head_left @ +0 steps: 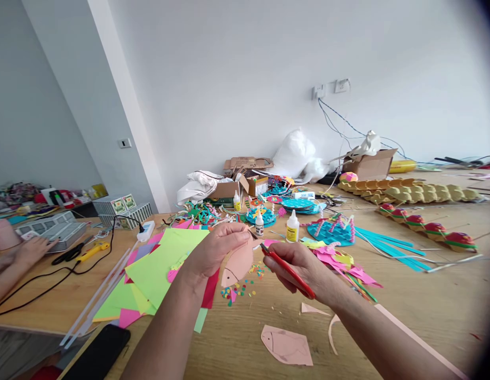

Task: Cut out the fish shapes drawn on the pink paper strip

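While the left hand (223, 245) pinches the flat, pale-pink paper fish (237, 264) above the brown wooden table (224, 351), the right hand (302, 264) is curled around the red-handled scissors (289, 274) just to its right. Clean edges probably call for turning the paper into the blades, snipping short, and keeping the left fingertips clear of the cutting path.
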### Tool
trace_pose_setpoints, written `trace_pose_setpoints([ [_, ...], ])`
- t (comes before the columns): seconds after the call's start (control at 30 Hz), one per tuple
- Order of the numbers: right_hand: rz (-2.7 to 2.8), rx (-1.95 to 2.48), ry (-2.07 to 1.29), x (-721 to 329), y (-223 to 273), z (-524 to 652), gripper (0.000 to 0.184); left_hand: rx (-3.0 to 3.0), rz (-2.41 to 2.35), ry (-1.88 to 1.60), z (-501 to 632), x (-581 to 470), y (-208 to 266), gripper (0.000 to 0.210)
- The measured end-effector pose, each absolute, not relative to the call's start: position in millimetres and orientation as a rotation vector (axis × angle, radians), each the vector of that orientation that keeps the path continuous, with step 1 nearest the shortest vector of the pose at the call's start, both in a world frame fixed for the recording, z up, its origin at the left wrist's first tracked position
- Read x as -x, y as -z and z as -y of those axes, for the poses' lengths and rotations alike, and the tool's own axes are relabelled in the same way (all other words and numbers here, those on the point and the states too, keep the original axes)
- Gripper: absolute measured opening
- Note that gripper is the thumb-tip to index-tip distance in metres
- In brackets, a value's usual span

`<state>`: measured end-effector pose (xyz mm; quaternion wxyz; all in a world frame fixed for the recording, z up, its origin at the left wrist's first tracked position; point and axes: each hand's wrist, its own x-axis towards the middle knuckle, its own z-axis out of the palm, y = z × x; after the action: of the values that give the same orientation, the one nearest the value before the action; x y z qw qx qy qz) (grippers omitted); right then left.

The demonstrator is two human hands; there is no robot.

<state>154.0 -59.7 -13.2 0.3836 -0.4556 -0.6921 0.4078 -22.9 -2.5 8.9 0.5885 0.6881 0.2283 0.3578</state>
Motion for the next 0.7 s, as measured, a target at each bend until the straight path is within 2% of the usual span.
trace_pose_setpoints([
  [0.4, 1.948, 1.209, -0.734, -155, 10, 60, 0.033, -1.67, -0.564, -0.737, 2, 22, -11, 0.023],
  [0.7, 1.969, 1.333, -0.733, -169, 16, 72, 0.035, -1.541, -0.581, -0.6, 2, 13, -1, 0.024],
])
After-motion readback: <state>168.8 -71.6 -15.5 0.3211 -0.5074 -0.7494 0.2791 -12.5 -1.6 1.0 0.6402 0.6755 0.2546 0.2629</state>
